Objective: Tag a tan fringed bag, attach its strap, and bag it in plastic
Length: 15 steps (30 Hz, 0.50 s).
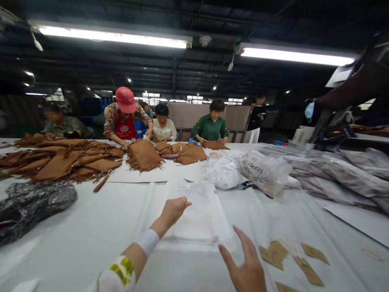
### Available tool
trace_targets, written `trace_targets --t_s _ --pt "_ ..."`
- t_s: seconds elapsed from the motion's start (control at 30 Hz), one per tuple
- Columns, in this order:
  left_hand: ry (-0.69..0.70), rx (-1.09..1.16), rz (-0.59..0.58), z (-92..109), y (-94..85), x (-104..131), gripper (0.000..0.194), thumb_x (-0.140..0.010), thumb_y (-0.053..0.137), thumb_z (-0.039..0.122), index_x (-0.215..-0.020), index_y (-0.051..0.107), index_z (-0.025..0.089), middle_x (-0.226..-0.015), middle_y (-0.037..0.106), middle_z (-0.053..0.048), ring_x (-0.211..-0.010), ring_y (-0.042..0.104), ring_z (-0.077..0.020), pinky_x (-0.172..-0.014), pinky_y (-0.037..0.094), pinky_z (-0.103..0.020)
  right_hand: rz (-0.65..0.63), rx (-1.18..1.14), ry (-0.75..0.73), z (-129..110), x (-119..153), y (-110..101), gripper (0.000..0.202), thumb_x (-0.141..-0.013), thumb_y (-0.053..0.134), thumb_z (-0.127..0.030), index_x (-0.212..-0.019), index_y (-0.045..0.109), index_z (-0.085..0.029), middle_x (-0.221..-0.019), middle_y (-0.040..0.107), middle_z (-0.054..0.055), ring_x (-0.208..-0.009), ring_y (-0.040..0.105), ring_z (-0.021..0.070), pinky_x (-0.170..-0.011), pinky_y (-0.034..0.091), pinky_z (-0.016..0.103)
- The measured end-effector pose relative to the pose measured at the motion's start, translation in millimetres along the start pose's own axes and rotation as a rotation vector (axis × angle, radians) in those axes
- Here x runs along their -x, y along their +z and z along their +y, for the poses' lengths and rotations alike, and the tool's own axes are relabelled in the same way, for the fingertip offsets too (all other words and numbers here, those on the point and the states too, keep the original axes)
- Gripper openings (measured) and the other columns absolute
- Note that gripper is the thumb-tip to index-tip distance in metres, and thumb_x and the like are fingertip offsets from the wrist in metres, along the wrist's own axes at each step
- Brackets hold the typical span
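My left hand [172, 211] reaches forward over a stack of white flat bags [200, 221] lying on the white table [91, 235], its fingers loosely curled at the stack's left edge and holding nothing. Near the stack's front right corner, my right hand [244, 265] hovers with fingers spread, empty. Several brown paper tags [275, 253] lie just right of that hand.
Brown fringed suede bags [60, 160] are piled at the far left, more [144, 156] in the middle. Filled plastic bags [264, 170] and wrapped goods [343, 174] lie at the right. A dark patterned cloth [33, 202] sits at the left. Several people work at the table's far side.
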<state>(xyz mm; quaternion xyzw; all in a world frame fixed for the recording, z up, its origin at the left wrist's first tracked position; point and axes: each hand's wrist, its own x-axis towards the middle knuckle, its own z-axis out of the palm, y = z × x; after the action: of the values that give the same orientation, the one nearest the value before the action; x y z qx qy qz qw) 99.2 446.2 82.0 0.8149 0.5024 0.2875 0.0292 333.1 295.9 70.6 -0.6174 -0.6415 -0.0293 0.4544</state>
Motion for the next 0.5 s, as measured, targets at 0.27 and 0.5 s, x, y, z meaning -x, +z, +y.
trace_targets --t_s 0.27,0.5 --pt "0.085 0.065 -0.091 3 -16.9 16 0.022 -0.091 0.052 0.038 -0.077 0.053 0.020 -0.071 0.058 -0.001 -0.065 0.054 -0.0153 -0.060 0.037 -0.025 -0.141 0.345 -0.308 20 -82 91 0.033 -0.083 0.043 -0.006 -0.105 0.063 -0.020 -0.105 0.064 0.013 -0.097 0.057 0.0266 -0.084 0.044 0.041" --pt "-0.390 0.442 0.119 -52 -40.0 43 0.020 -0.079 0.046 0.000 -0.074 0.052 0.018 -0.073 0.051 0.000 -0.071 0.052 -0.0147 -0.068 0.042 -0.026 -0.129 0.338 -0.218 81 -73 40 0.026 -0.091 0.039 -0.020 -0.094 0.065 -0.017 -0.077 0.062 0.009 -0.076 0.057 0.0230 -0.069 0.044 0.034"
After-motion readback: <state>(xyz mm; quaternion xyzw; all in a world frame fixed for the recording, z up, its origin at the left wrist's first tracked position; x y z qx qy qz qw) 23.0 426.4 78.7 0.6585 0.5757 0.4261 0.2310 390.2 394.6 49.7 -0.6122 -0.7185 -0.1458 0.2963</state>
